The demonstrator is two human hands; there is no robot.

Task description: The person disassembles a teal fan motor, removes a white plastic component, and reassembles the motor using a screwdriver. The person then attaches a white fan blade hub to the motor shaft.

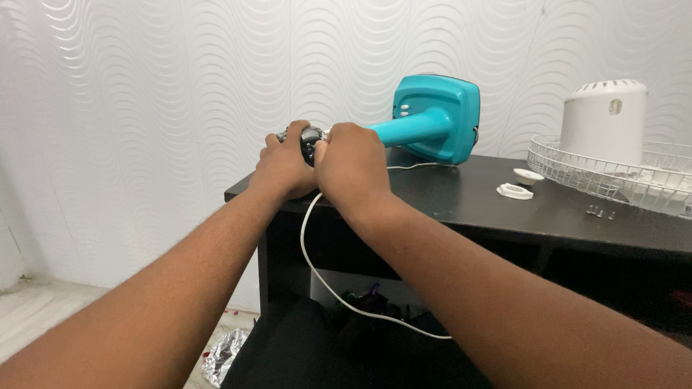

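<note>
A teal fan stand (432, 122) lies on its side on the black table (504, 209), its square base toward the wall and its neck pointing left. At the neck's left end sits a dark motor part (308, 137). My left hand (283, 167) grips that part from the left and my right hand (351, 167) wraps it from the right, so most of it is hidden. A white power cord (311, 268) hangs from under my hands and loops down in front of the table.
A white wire fan guard (577, 167) with a white motor housing (607, 119) on it rests at the table's right. Two white plastic caps (520, 184) and a few small screws (600, 212) lie between. Crumpled foil (225, 354) lies on the floor; a wavy white wall stands behind.
</note>
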